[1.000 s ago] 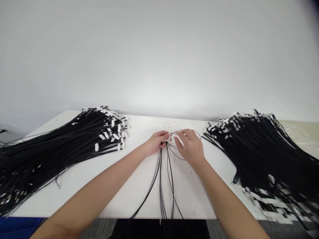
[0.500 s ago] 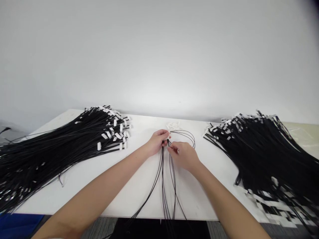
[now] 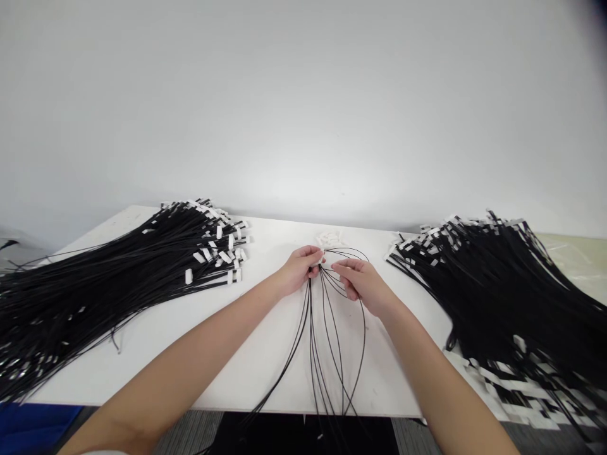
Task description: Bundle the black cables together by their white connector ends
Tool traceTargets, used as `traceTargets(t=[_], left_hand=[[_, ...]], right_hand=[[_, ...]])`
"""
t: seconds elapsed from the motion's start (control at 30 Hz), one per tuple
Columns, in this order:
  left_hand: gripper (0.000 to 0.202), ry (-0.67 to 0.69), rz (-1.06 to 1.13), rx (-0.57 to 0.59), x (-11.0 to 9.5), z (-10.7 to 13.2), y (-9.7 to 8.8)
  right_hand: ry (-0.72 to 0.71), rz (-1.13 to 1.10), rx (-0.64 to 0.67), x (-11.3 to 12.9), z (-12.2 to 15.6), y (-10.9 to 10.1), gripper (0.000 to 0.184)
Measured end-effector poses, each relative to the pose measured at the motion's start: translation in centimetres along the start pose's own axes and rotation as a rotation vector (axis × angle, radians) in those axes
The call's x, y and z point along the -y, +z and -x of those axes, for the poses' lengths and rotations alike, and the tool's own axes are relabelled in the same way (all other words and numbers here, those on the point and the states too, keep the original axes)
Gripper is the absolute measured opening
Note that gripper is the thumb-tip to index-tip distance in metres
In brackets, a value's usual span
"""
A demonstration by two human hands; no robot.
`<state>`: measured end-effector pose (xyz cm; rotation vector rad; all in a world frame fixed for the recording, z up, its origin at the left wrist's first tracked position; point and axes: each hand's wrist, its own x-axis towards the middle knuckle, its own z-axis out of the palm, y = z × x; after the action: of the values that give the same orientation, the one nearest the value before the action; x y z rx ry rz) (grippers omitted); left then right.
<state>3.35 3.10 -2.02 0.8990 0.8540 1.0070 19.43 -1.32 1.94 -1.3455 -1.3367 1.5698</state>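
My left hand (image 3: 303, 268) is closed around a small white connector (image 3: 321, 258) from which several thin black wires (image 3: 313, 341) run. Some of these wires hang down over the table's front edge; others loop out to the right. To the right of the connector, my right hand (image 3: 356, 278) pinches with thumb and forefinger, the other fingers curled. Black wire passes at its fingers, apparently held in the pinch, though the tip is too small to make out. Behind my hands lies a little heap of loose white connectors (image 3: 332, 239).
A large pile of black wires (image 3: 118, 272) with white connectors on their ends covers the table's left side. Another such pile (image 3: 512, 291) covers the right. The white table (image 3: 265, 354) meets a pale wall (image 3: 303, 114) at the back. Something blue (image 3: 35, 426) shows at lower left.
My right hand has moved a little to the right, away from the connector, drawing wires outward with it. The hanging wires have spread wider. My left hand stays in place.
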Motion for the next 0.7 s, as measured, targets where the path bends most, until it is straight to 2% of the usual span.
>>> traceTargets(t=[0.1, 0.17, 0.23, 0.4, 0.47, 0.57, 0.7], left_hand=[[0.029, -0.001, 0.0, -0.001, -0.1, 0.1, 0.1], [0.028, -0.002, 0.0, 0.002, -0.2, 0.2, 0.1], [0.027, -0.001, -0.008, 0.003, -0.3, 0.2, 0.1], [0.027, -0.006, -0.007, -0.002, -0.3, 0.2, 0.2], [0.028, -0.014, -0.003, -0.01, -0.3, 0.2, 0.2], [0.028, -0.023, -0.001, -0.016, -0.4, 0.3, 0.2], [0.027, -0.014, 0.003, -0.021, -0.4, 0.3, 0.2]], right_hand=[[0.054, -0.011, 0.096, 0.3, 0.2, -0.2, 0.026], [0.069, 0.069, 0.197, 0.3, 0.4, 0.0, 0.025], [0.036, 0.185, 0.23, 0.1, 0.5, 0.3, 0.021], [-0.065, 0.403, 0.062, -0.6, 0.5, 0.6, 0.018], [-0.068, 0.462, 0.06, -0.7, 0.5, 0.5, 0.019], [-0.059, 0.492, 0.129, -0.6, 0.6, 0.5, 0.02], [-0.077, 0.466, 0.082, -0.5, 0.7, 0.6, 0.018]])
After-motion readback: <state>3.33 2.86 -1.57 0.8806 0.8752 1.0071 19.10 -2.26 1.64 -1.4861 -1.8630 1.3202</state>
